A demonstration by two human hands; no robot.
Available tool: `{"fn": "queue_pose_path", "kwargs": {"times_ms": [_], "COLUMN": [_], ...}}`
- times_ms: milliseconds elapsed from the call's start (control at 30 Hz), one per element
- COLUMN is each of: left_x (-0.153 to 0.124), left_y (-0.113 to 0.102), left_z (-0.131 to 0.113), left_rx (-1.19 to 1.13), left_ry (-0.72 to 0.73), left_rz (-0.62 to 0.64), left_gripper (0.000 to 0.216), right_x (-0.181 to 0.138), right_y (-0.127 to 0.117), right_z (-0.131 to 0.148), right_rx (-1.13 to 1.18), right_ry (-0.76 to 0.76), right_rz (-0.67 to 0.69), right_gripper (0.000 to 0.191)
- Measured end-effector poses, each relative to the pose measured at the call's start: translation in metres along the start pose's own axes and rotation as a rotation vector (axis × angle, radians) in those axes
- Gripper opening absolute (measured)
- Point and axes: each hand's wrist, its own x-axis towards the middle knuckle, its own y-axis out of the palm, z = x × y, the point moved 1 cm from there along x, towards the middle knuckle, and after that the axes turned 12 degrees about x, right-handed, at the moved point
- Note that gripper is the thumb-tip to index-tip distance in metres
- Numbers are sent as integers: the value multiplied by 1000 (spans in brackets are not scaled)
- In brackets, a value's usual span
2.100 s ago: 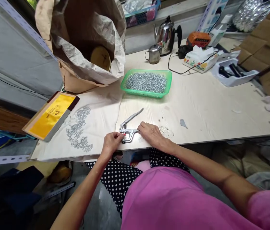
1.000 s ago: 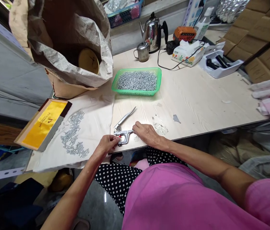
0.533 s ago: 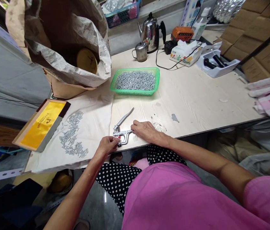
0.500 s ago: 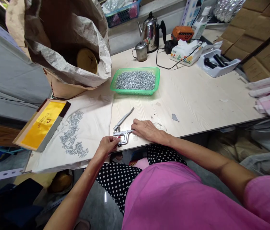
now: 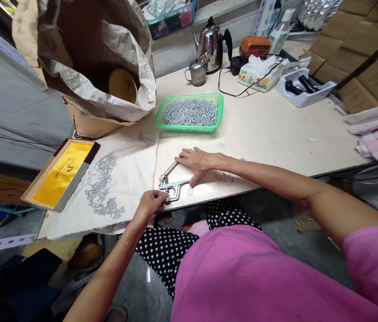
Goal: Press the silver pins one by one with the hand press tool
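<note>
Silver snap-fastener pliers (image 5: 174, 188) lie near the table's front edge, their handles spread apart and a red part at the jaw. My left hand (image 5: 151, 201) is closed in a pinch at the jaw; whatever is between its fingertips is too small to make out. Across both handles stretches my right hand (image 5: 198, 163), fingers over the upper handle and thumb against the lower one. Left of the pliers, a pile of small silver metal pins (image 5: 103, 188) is scattered on a white cloth (image 5: 135, 156). Many similar pieces fill a green plastic basket (image 5: 189, 129) beyond my hands.
A yellow-lined box (image 5: 57, 174) sits at the cloth's left edge, with a large open sack (image 5: 108, 112) behind it. Farther back are a metal mug (image 5: 197, 72), a kettle (image 5: 210, 47), a tissue pack (image 5: 256, 76) and a white tray (image 5: 304, 96).
My right hand has moved up and forward from the lower handle's end, opening out to span both handles. My left hand stays at the jaw, and the pliers keep their place.
</note>
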Motion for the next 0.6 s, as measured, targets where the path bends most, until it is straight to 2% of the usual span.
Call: {"fn": "queue_pose_path", "kwargs": {"times_ms": [233, 300, 333, 433, 500, 533, 600], "left_x": [0, -3, -5, -12, -12, -9, 2], "left_y": [0, 0, 0, 3, 9, 13, 20], "left_z": [2, 5, 5, 1, -7, -12, -23], "left_rx": [16, 137, 240, 599, 760, 813, 887], "left_ry": [24, 51, 88, 309, 511, 613, 790], "left_rz": [-22, -58, -116, -419, -553, -562, -505], "left_gripper": [32, 29, 27, 24, 29, 37, 53], "right_x": [-2, -5, -7, -11, -13, -13, -14], "right_y": [-2, -2, -2, -3, -4, -4, -3], "right_z": [18, 23, 27, 36, 41, 42, 42], "right_rx": [-81, -85, -83, -87, -111, -127, -159], "right_ry": [89, 126, 144, 177, 185, 185, 186], "right_rz": [-16, -23, -22, -6, 0, 2, 3], "right_gripper": [82, 73, 69, 54, 48, 48, 52]}}
